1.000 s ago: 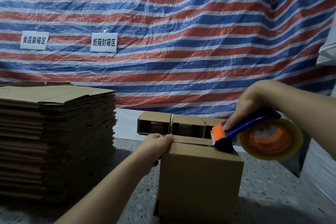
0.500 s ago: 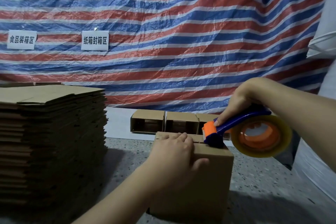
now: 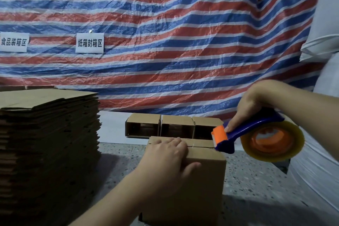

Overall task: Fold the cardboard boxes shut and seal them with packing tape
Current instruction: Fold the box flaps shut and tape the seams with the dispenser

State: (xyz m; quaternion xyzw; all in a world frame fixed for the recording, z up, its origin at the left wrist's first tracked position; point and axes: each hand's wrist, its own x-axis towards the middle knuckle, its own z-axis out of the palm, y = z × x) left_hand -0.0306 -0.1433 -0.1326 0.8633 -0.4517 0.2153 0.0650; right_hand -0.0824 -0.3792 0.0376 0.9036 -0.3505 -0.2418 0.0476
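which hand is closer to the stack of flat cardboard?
Left. The left hand lies on the top of the box, just right of the flat cardboard stack. The right hand grips the tape dispenser beyond the box's far right edge.

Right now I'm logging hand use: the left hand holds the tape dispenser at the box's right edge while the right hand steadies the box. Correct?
Hands are swapped. In the head view the right hand grips the tape dispenser; the left hand steadies the box.

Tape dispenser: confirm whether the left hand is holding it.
No, the right hand grips the tape dispenser, while the left hand rests on the box.
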